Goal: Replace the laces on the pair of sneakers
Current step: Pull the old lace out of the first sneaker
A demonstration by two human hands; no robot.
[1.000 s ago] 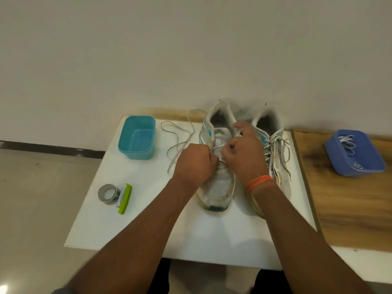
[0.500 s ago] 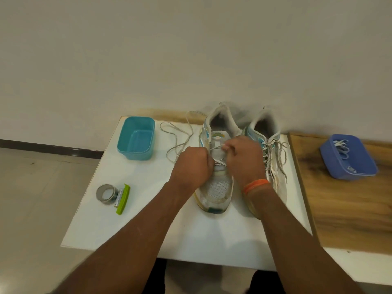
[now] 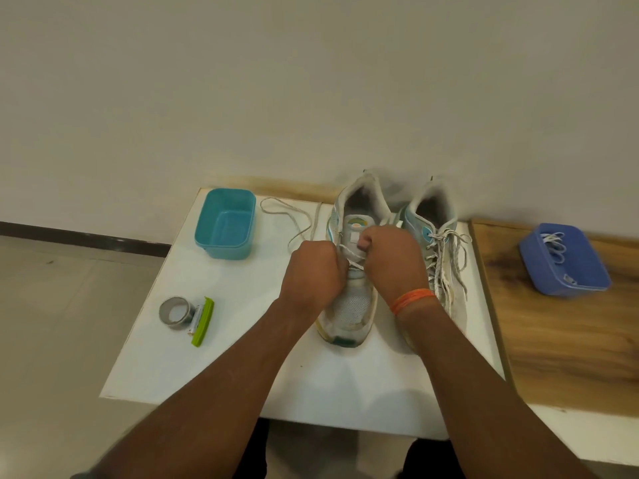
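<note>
White tabletop (image 3: pixel 242 368) meets a wooden surface (image 3: pixel 560 340) beside a plain wall. Both hands sit fisted over the left sneaker (image 3: pixel 349 305): left hand (image 3: pixel 313 274) and right hand (image 3: pixel 394 259) each curl round its lace (image 3: pixel 352 259), which crosses between the knuckles. Just right of the fingers stands the laced right sneaker (image 3: pixel 446 257). Left of the fingers trails a loose lace end (image 3: pixel 290 216), then a teal tub (image 3: pixel 224 224); nearer lie a tape roll (image 3: pixel 174 312) and green cutter (image 3: pixel 204 321). Well to the right, a blue tub (image 3: pixel 567 264) holds laces.

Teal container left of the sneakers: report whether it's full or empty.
Empty. The teal container stands open-topped on the white table, and its bare inner floor shows, with nothing inside.
</note>
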